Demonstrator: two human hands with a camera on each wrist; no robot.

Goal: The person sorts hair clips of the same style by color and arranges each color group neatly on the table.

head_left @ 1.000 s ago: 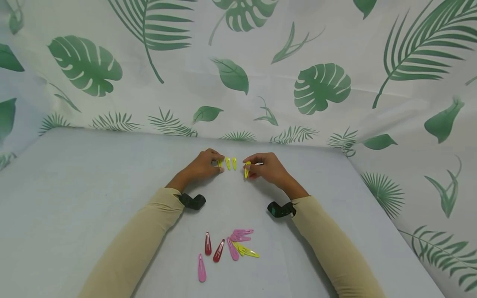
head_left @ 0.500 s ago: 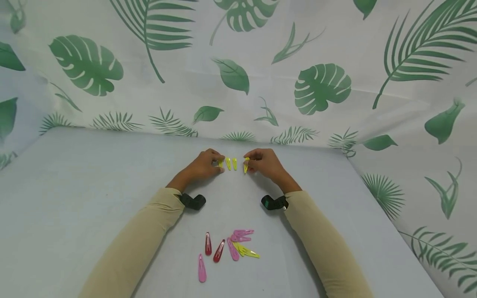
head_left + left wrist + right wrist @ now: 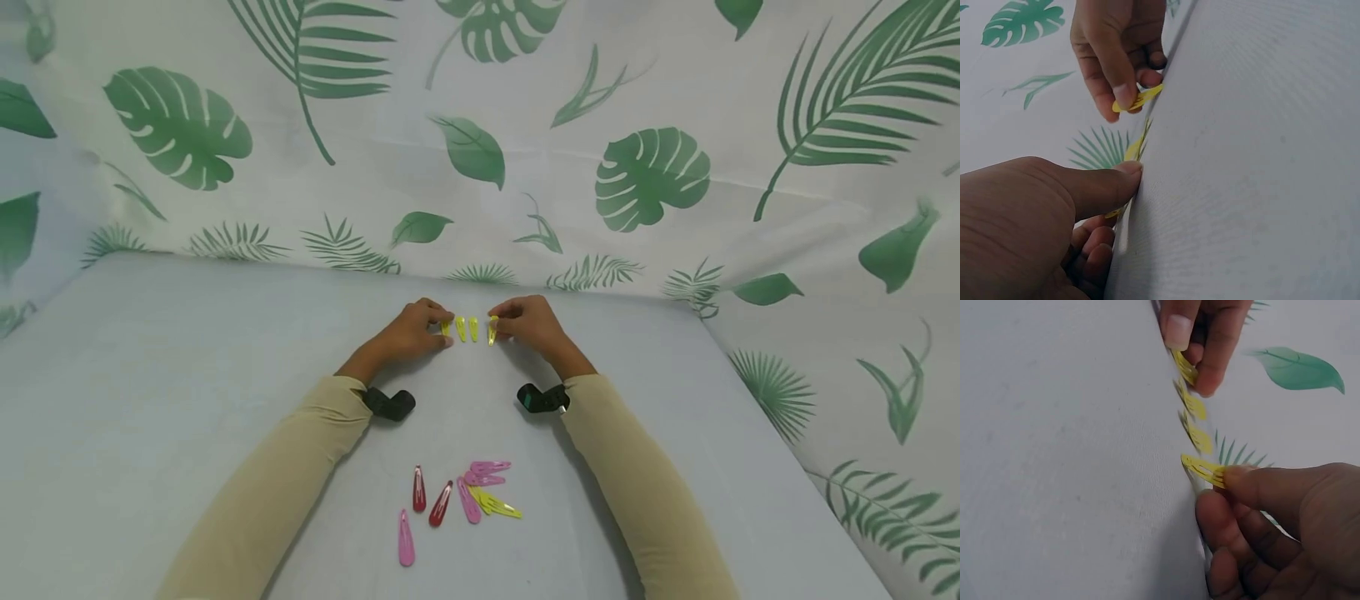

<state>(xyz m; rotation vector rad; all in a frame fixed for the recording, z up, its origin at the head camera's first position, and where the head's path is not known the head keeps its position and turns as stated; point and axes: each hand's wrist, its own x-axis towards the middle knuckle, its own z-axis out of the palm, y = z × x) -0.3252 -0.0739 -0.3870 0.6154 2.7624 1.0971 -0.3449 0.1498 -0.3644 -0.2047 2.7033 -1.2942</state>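
Left hand (image 3: 420, 331): thumb and finger clamped on the left clip (image 3: 446, 328). Right hand (image 3: 536, 323): fingers pinching the right clip (image 3: 492, 333), tilted; contact with tabletop (image 3: 225, 400) unclear. Third clip (image 3: 474, 329) lies between the hands; second clip (image 3: 461, 328) just left of it, left clip beyond, right clip to its right, gap slightly wider. Well on its near side: red clips (image 3: 437, 515), pink clips (image 3: 470, 504), yellow clips (image 3: 504, 507). My judgement: best to match the spacing, lower flat, release without nudging the third clip.
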